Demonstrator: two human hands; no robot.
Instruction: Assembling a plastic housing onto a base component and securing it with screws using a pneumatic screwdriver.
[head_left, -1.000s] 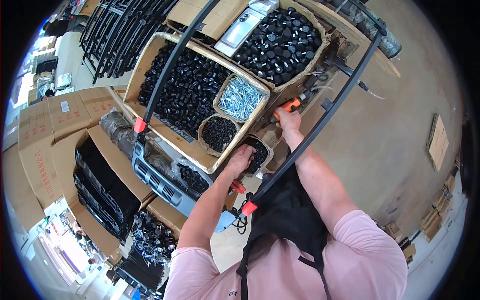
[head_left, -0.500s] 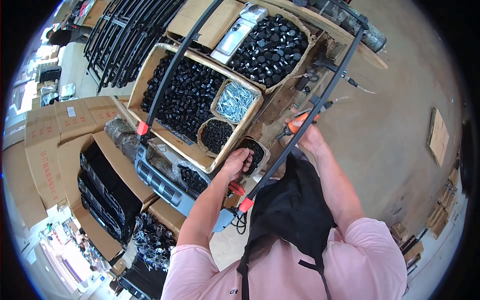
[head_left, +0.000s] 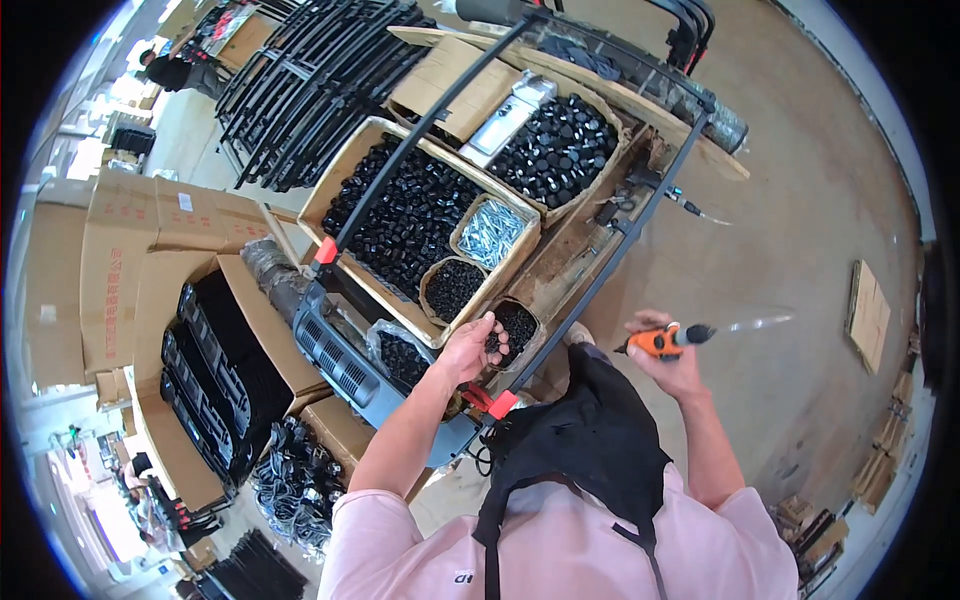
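My left hand is at the near-left rim of a small bin of tiny black pieces, which look like screws. Its fingers are curled inward; what they hold, if anything, I cannot make out. My right hand grips an orange and black power screwdriver out to the right, beyond the black metal frame. A clear hose trails from the tool's black end. The frame lies across the bench and carries a grey slotted panel with red corner pieces.
A large cardboard tray holds black plastic parts, silver screws and small black screws. Behind it is a box of black round knobs. An open carton with black panels and bundled cables stand at left.
My right hand has drawn the screwdriver away from the frame, right and nearer to me. My left hand has shifted slightly toward the bin's near-left rim. The view has also turned.
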